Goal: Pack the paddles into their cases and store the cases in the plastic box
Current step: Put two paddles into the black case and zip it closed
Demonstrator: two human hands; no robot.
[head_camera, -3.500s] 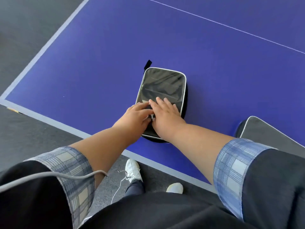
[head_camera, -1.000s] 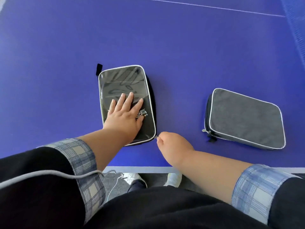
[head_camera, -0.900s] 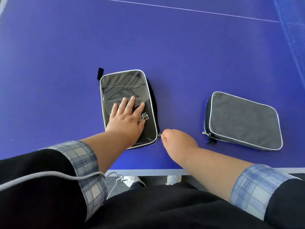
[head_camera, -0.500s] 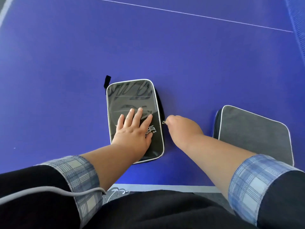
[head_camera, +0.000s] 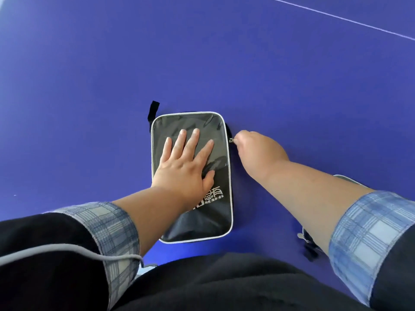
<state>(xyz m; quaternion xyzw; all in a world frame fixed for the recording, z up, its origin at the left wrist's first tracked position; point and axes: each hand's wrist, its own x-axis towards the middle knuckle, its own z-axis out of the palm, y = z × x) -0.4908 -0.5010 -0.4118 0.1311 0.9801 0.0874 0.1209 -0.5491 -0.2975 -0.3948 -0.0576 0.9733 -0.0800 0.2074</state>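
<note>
Case [head_camera: 202,221], black, lying lengthwise away from us on the table [head_camera: 292,86]. Our left hand [head_camera: 184,169] presses flat on its top, fingers straight. Our right hand [head_camera: 258,151], just beside its right edge, appears to pinch the zipper pull [head_camera: 231,140] near the far corner.

Table [head_camera: 292,86]: flat deep-blue top, matte, fills nearly the whole view. Thin white line [head_camera: 336,17] runs slantwise across its far right corner. Light soft and even, surface a shade paler toward the far left. Pale sliver at upper-left corner, too small to identify.
</note>
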